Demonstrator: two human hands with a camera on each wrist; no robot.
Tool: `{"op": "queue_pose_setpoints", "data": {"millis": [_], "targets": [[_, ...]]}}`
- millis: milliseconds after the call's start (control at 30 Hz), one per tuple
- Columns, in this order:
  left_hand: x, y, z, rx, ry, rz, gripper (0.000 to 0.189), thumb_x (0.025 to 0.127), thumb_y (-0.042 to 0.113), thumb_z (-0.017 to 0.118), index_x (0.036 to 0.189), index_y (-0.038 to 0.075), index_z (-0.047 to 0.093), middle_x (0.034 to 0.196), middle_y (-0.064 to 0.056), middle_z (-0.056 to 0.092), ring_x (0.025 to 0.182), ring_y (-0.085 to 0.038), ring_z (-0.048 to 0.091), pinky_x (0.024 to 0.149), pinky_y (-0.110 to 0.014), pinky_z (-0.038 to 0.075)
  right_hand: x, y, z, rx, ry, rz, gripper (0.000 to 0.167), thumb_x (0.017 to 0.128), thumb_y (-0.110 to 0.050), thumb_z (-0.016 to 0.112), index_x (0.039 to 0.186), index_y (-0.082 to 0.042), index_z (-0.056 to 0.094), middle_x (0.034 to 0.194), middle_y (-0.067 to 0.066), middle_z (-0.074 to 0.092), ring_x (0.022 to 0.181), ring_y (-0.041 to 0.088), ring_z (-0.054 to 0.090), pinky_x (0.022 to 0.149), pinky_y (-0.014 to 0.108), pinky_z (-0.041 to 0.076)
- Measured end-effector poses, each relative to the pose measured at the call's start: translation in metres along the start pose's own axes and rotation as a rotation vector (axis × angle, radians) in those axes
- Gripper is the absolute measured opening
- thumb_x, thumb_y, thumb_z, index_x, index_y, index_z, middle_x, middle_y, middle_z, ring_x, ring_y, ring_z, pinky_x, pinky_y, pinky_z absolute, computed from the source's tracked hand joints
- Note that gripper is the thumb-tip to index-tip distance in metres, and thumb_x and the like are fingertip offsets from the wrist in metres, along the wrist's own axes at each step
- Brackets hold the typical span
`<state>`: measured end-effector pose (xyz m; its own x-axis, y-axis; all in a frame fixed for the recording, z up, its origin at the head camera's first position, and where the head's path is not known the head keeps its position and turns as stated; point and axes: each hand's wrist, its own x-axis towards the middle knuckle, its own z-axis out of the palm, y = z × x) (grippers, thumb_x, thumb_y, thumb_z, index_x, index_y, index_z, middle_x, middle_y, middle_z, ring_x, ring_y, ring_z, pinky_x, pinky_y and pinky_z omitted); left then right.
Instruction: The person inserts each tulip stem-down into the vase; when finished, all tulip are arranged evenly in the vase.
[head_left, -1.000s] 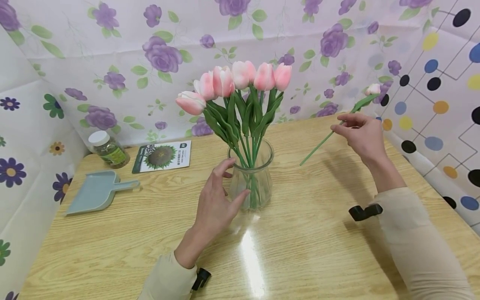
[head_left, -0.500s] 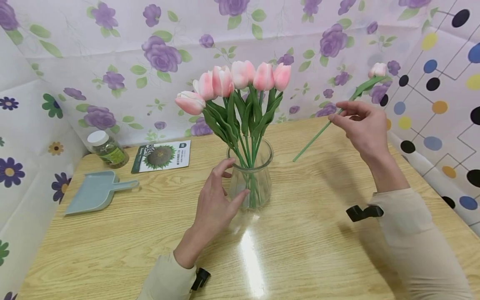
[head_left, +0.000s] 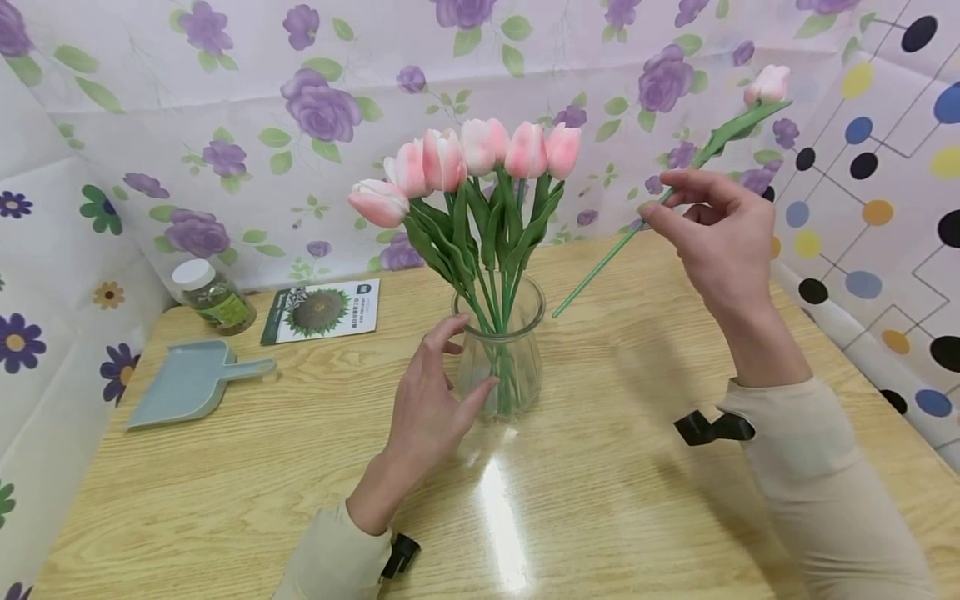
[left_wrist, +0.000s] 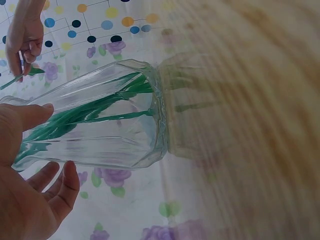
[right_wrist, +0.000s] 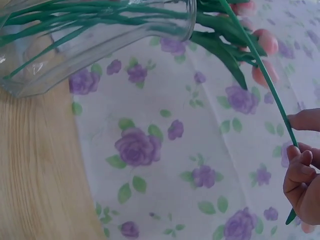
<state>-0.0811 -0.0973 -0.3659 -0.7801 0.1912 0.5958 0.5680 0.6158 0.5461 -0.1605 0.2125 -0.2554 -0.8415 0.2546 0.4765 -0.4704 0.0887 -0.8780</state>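
A clear glass vase (head_left: 529, 367) stands upright on the table, holding several pink tulips (head_left: 491, 229) with green leaves and stems. My left hand (head_left: 427, 404) grips the vase's left side, thumb in front and fingers curled round behind; the left wrist view shows its thumb (left_wrist: 37, 115) against the glass near the neck. To the right, in the air, my right hand (head_left: 723, 242) pinches a single pink tulip (head_left: 731, 133) by its stem between thumb and fingers. That tulip slants, bloom up and to the right, its stem's lower end pointing toward the vase rim.
On the left lie a light blue dustpan (head_left: 183, 383) and a sunflower-printed packet (head_left: 322, 312), near a white-lidded jar (head_left: 213, 298). Patterned cloth (head_left: 247, 58) hangs behind the wood-grain table (head_left: 615, 500) and along both sides.
My right hand has risen and moved slightly left with the single tulip, bringing its stem end closer to the vase. My left hand has stayed at the vase.
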Motion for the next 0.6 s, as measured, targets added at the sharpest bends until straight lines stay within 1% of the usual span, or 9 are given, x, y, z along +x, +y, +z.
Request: {"op": "queue_pose_setpoints", "data": {"millis": [200, 267, 367, 467, 600], "targets": [[-0.001, -0.001, -0.002, 0.007, -0.002, -0.007, 0.091, 0.082, 0.011, 0.092, 0.149, 0.020, 0.032, 0.140, -0.016, 0.063, 0.104, -0.034, 0.071, 0.060, -0.029, 0.053, -0.003, -0.008, 0.017, 0.019, 0.022, -0.069, 0.028, 0.079, 0.005, 0.084, 0.105, -0.006, 0.082, 0.081, -0.001, 0.072, 0.054, 0.009, 0.053, 0.053, 0.015, 0.043], [-0.001, -0.001, -0.002, 0.008, 0.000, -0.006, 0.091, 0.081, 0.011, 0.092, 0.149, 0.020, 0.032, 0.140, -0.015, 0.063, 0.104, -0.034, 0.071, 0.061, -0.029, 0.053, -0.005, -0.011, 0.021, -0.006, 0.031, -0.100, 0.029, 0.080, 0.005, 0.084, 0.106, -0.007, 0.082, 0.083, -0.001, 0.072, 0.052, 0.009, 0.054, 0.052, 0.015, 0.044], [0.000, -0.001, -0.001, 0.005, -0.006, 0.001, 0.091, 0.082, 0.012, 0.092, 0.150, 0.020, 0.032, 0.142, -0.014, 0.062, 0.105, -0.033, 0.070, 0.062, -0.029, 0.055, -0.010, -0.016, 0.027, -0.086, 0.051, -0.160, 0.031, 0.081, 0.004, 0.084, 0.109, -0.010, 0.082, 0.086, -0.004, 0.071, 0.052, 0.007, 0.054, 0.051, 0.016, 0.043], [0.001, -0.001, 0.001, 0.004, -0.014, 0.008, 0.090, 0.083, 0.013, 0.091, 0.150, 0.019, 0.031, 0.145, -0.014, 0.060, 0.107, -0.033, 0.070, 0.062, -0.029, 0.056, -0.014, -0.020, 0.032, -0.149, 0.054, -0.229, 0.032, 0.082, 0.003, 0.085, 0.112, -0.008, 0.081, 0.088, -0.008, 0.070, 0.053, 0.004, 0.052, 0.051, 0.015, 0.041], [0.001, -0.002, 0.000, 0.011, -0.009, 0.008, 0.091, 0.082, 0.013, 0.092, 0.150, 0.019, 0.031, 0.145, -0.013, 0.060, 0.107, -0.033, 0.071, 0.062, -0.030, 0.055, -0.018, -0.023, 0.042, -0.185, -0.001, -0.336, 0.034, 0.083, 0.002, 0.085, 0.115, -0.001, 0.079, 0.092, -0.013, 0.068, 0.055, 0.003, 0.049, 0.052, 0.012, 0.042]]}}
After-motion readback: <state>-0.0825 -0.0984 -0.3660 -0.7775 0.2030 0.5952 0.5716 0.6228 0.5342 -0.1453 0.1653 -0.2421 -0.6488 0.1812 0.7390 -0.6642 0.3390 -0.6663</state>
